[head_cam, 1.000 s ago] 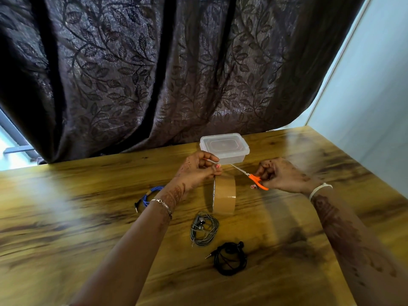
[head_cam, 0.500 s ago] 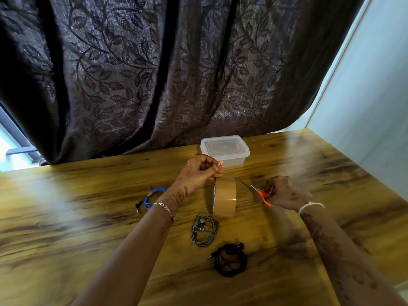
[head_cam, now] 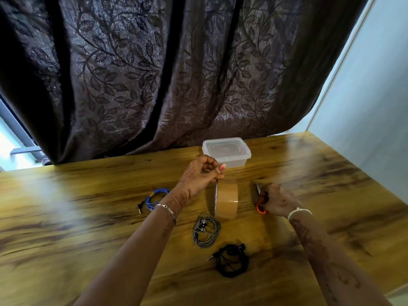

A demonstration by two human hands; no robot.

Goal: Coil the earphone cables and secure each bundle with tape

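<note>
Dark leaf-patterned curtain (head_cam: 154, 74) hung behind the wooden desk (head_cam: 66, 217) where we worked. Farthest left lay the blue earphone cable (head_cam: 154, 195), coiled, with its plug pointing toward us. Just right of it our left hand (head_cam: 203, 175) was raised off the desk, thumb and fingertips pinched on the free end of the tape, directly above the brown tape roll (head_cam: 227, 199), which stood on its edge. Whether that strip was joined to the roll or cut free we could not tell.

In front of the roll lay the grey earphone cable (head_cam: 206, 234) in a loose coil, and nearer us, a little right, the black earphone cable (head_cam: 231, 260), also coiled. We saw no tape on any of the three. Behind the roll sat a lidded clear plastic box (head_cam: 227, 151).

Right of the roll our right hand (head_cam: 278, 202) gripped the orange-handled scissors (head_cam: 260, 208), now down at the desk, where a second before their blades had been up at the strip. We judged the cut made, and the next need was to carry that piece to a coil.
</note>
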